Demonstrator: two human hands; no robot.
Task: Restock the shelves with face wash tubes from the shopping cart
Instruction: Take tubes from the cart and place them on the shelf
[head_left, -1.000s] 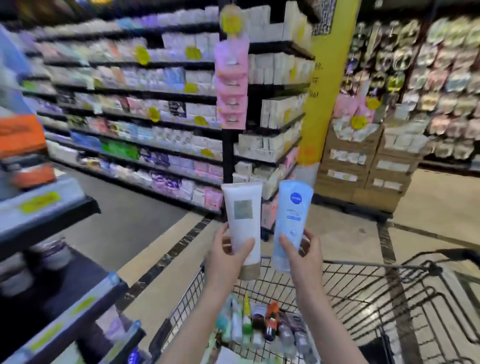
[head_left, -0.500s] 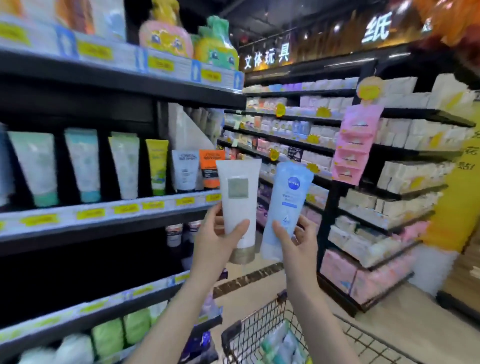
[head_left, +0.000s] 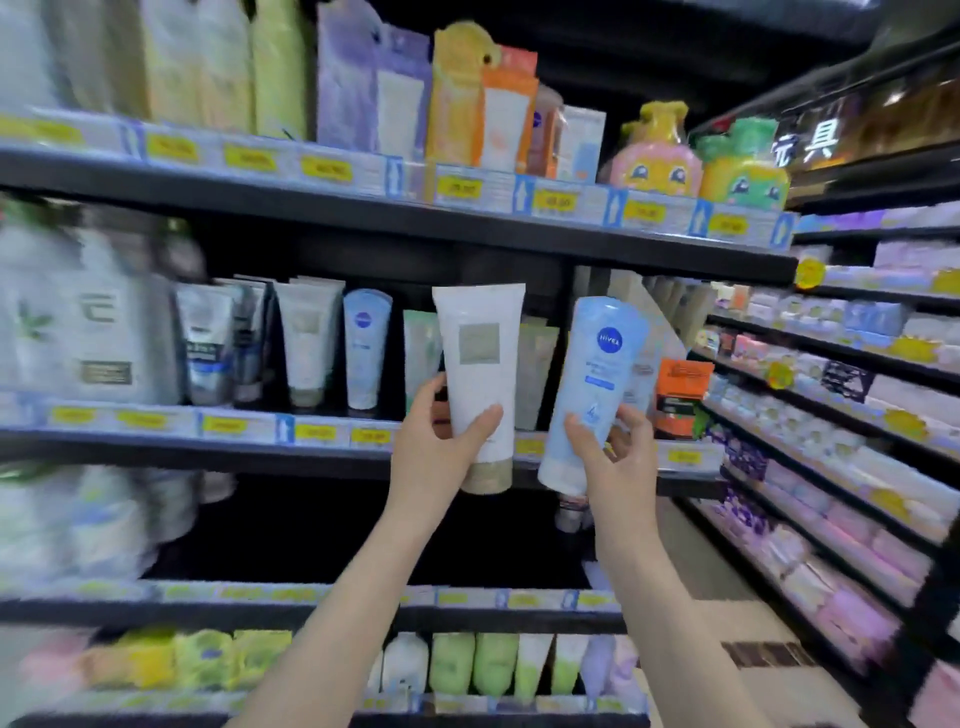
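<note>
Both hands, left (head_left: 434, 452) and right (head_left: 621, 457), are raised forward, fingers curled.

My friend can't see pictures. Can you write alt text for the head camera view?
Two hands hold face wash tubes up before a store shelf: the left hand grips a white tube, the right hand a blue tube. More tubes stand on the shelf behind them.

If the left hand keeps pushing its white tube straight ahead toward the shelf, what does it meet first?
Likely the pale green tubes standing on the middle shelf right behind the white tube that the left hand holds. Depth is unclear, so a gap there can't be ruled out.
</note>
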